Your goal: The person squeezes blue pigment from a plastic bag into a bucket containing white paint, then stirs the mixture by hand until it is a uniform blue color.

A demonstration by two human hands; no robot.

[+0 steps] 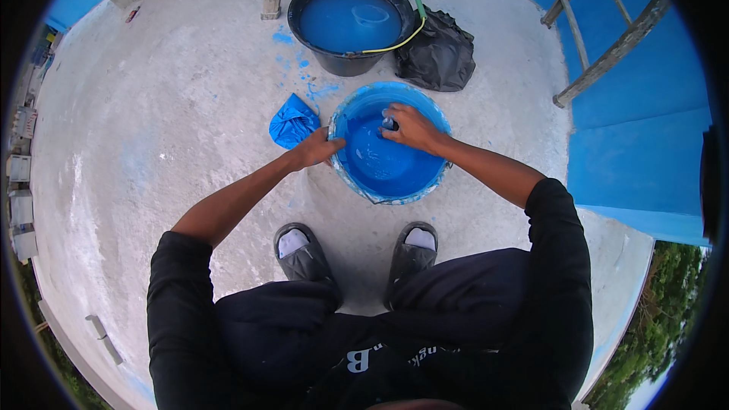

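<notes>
The blue-rimmed bucket [389, 92], holding blue liquid [389, 171], stands on the floor [152, 144]. The left hand [315, 149] has its fingers clamped on that bucket's left rim. Inside it, the right hand's [414, 129] fingers close around a small greyish object [389, 122], its kind unclear. Beyond it stands a black bucket [349, 65]; beside its left lies a blue bag [295, 121].
</notes>
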